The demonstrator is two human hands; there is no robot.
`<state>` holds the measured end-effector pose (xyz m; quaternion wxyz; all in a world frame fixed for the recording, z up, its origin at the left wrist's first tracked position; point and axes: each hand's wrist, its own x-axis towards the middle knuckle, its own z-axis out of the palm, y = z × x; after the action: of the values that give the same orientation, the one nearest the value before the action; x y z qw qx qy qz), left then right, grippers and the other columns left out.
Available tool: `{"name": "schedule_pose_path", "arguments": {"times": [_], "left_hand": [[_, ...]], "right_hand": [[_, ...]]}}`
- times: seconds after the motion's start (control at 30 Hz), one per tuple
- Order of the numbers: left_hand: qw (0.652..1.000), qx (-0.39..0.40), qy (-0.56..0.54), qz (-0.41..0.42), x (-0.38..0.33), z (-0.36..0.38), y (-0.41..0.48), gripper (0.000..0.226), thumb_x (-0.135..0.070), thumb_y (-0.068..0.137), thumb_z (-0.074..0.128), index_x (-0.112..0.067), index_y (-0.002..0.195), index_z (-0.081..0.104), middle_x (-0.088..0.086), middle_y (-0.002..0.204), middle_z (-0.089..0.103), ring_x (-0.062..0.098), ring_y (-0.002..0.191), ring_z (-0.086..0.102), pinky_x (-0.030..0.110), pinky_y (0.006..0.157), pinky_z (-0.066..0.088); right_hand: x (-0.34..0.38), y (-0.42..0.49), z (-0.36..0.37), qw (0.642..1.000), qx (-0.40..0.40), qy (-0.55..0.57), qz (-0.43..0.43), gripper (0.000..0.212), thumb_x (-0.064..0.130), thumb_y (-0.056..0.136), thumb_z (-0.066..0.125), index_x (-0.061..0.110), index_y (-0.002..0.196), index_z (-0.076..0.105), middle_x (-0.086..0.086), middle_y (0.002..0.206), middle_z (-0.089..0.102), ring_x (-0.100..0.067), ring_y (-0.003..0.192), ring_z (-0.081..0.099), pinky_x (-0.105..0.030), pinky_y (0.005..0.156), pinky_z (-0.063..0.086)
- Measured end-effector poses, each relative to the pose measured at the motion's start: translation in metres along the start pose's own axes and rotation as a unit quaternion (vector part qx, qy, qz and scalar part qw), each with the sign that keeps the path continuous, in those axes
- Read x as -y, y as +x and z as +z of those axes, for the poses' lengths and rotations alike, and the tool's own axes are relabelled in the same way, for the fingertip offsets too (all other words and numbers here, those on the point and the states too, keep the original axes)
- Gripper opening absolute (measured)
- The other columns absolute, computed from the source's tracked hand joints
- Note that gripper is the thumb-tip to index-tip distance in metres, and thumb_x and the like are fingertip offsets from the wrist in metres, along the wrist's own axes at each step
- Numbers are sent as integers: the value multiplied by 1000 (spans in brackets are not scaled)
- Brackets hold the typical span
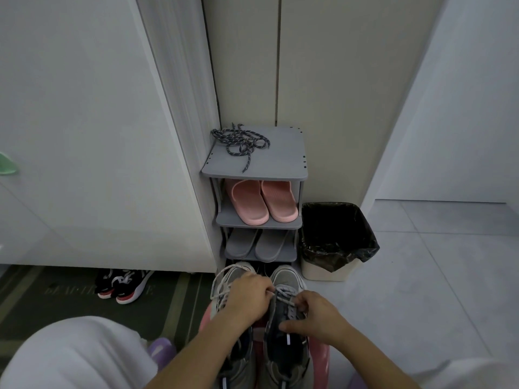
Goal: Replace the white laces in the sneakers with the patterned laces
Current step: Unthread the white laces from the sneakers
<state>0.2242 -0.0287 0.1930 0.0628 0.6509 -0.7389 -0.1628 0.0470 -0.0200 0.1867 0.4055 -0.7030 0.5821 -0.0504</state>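
Note:
Two grey sneakers stand side by side on a pink stool below me, the left sneaker [238, 357] and the right sneaker [286, 279]. White laces [222, 279] loop loosely out over the left toe. My left hand [247, 299] pinches a strand of white lace at the right sneaker's eyelets. My right hand [317, 318] grips that sneaker's tongue area and pinches the lace too. The dark patterned laces [241, 141] lie in a tangle on top of the grey shoe rack [280, 164], untouched.
The rack holds pink slippers [264, 203] and grey slippers [258, 245]. A bin with a black liner [337, 240] stands to its right. Black-and-red shoes [123, 284] sit under the white cabinet at left. My knees in white fabric frame the bottom corners.

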Motion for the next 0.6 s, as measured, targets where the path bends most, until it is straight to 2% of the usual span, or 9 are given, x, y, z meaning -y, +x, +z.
{"name": "schedule_pose_path", "arguments": {"times": [0.07,0.13,0.23,0.33,0.47,0.53,0.6], "left_hand": [[1000,-10,-17,-9,-2,4,2,20,-28,92,52,-24,105,66,-4,110,66,16,111,51,31,93,42],[999,-26,-21,-15,1,5,1,18,-26,92,53,-22,101,67,-4,107,66,15,108,52,28,90,41],[999,-43,-25,-17,8,-1,1,17,-23,91,52,-22,97,68,-4,102,68,15,103,55,27,88,41],[998,-63,-17,-19,17,-7,1,19,-22,90,51,-24,95,69,-5,101,67,15,103,54,27,89,42],[996,-80,24,-36,24,-14,0,21,-18,89,49,-24,96,68,-4,101,66,17,100,54,25,79,39],[997,-59,46,-30,17,-14,-1,22,-15,85,50,-21,95,69,-1,97,67,20,96,57,27,77,39],[997,-31,73,11,5,-8,-1,11,-13,75,60,-18,79,69,3,81,67,22,81,63,27,69,43]], "right_hand": [[1,0,-1,997,-7,75,4,34,43,74,74,22,92,56,9,83,55,-3,74,52,-14,63,41],[2,2,-1,997,-31,71,-5,15,34,84,66,23,81,56,11,75,56,0,67,52,-11,60,40],[5,8,2,997,-74,-9,-7,23,27,88,56,28,66,48,10,68,54,-5,64,50,-18,59,40],[14,15,6,994,-103,-42,-1,23,27,86,54,24,64,49,4,73,58,-15,73,56,-30,65,45],[24,19,10,987,-131,-92,5,34,27,88,50,28,56,38,4,75,54,-15,75,54,-26,67,40],[26,21,12,984,-141,-110,10,31,27,88,49,26,58,42,3,74,54,-17,75,55,-26,67,39],[27,23,13,984,-138,-108,18,27,27,88,49,25,61,45,2,74,54,-19,78,58,-27,67,40]]}}
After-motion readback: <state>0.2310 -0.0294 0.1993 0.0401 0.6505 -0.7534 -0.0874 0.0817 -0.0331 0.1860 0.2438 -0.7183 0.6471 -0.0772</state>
